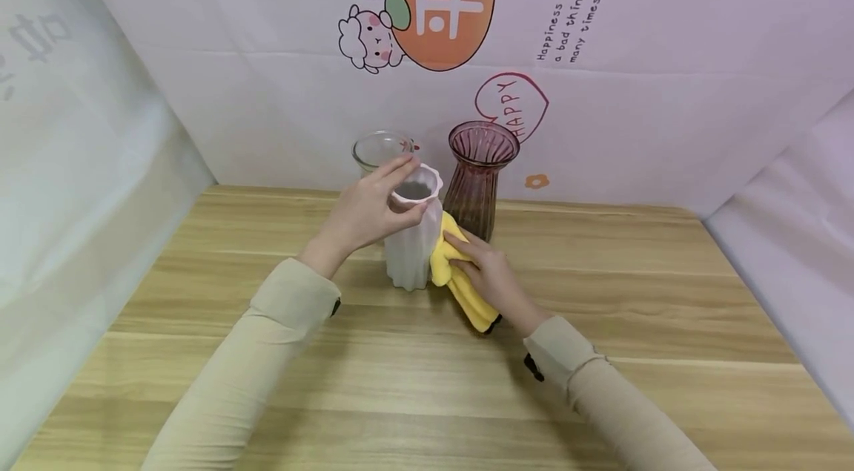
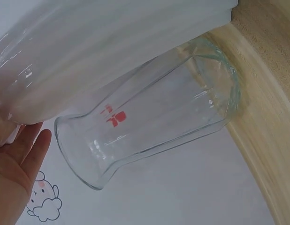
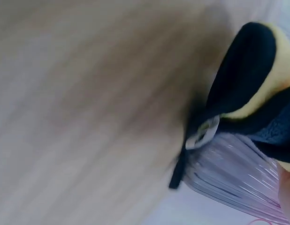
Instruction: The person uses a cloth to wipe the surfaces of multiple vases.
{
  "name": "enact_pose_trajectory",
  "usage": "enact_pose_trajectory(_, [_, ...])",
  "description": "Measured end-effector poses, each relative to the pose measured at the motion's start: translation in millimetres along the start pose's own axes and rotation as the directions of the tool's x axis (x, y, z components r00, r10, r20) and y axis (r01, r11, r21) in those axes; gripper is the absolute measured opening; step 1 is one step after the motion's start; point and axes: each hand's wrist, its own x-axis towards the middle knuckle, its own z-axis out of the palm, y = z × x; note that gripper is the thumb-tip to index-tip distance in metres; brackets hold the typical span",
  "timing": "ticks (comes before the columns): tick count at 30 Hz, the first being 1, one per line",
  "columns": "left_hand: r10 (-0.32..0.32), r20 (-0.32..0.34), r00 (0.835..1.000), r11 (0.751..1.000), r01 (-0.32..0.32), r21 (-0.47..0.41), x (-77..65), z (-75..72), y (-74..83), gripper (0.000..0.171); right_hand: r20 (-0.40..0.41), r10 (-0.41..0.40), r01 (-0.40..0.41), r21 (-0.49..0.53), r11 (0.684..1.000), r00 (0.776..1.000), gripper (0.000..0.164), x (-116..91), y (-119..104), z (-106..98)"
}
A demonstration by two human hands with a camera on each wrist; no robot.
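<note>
A white fluted vase stands upright near the middle of the wooden table. My left hand grips it at the scalloped rim, thumb on the near side and fingers on the far side. In the left wrist view, the glossy vase spans the top, with fingers of the left hand at its mouth. My right hand holds a folded yellow cloth against the vase's right side. Seen from the right wrist, the cloth has a dark, blurred edge with a small pale tag.
A clear glass vase stands behind and left of the white one. To the right, a purple ribbed glass vase stands close behind the cloth. A white printed backdrop rises at the table's back edge.
</note>
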Motion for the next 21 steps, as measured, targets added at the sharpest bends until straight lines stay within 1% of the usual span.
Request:
enact_pose_trajectory(4, [-0.007,0.033,0.999,1.0,0.008,-0.03,0.2,-2.2,-1.3,0.07,-0.103,-0.059,0.066,0.061,0.996,0.993,0.047,8.1,-7.1,-7.5])
enact_pose_trajectory(7, [-0.001,0.052,0.999,0.999,0.004,-0.053,0.6,-3.5,-2.1,0.07,-0.209,-0.114,0.133,0.08,0.988,0.971,0.047,16.0,-13.9,-13.0])
enact_pose_trajectory(10, [0.011,0.08,0.997,0.996,-0.003,-0.09,1.0,-4.8,-2.7,0.069,-0.273,-0.125,0.156,0.096,0.983,0.954,0.047,22.4,-20.3,-17.9])
enact_pose_trajectory(11, [0.015,0.09,0.996,0.994,-0.005,-0.106,1.2,-5.2,-2.9,0.069,-0.279,-0.122,0.155,0.1,0.983,0.952,0.047,23.7,-22.4,-19.4])
enact_pose_trajectory(13, [0.02,0.107,0.994,0.991,-0.005,-0.134,1.5,-6.1,-3.1,0.069,-0.27,-0.112,0.145,0.108,0.984,0.956,0.048,24.9,-25.0,-21.3])
enact_pose_trajectory(18, [0.031,0.126,0.992,0.985,-0.009,-0.17,2.0,-7.1,-3.9,0.068,-0.185,-0.08,0.093,0.06,0.994,0.979,0.051,21.7,-24.7,-19.9])
enact_pose_trajectory(21, [0.045,0.128,0.991,0.984,-0.023,-0.174,2.4,-7.1,-4.5,0.067,-0.152,-0.069,0.079,0.062,0.995,0.986,0.052,17.2,-20.4,-15.1])
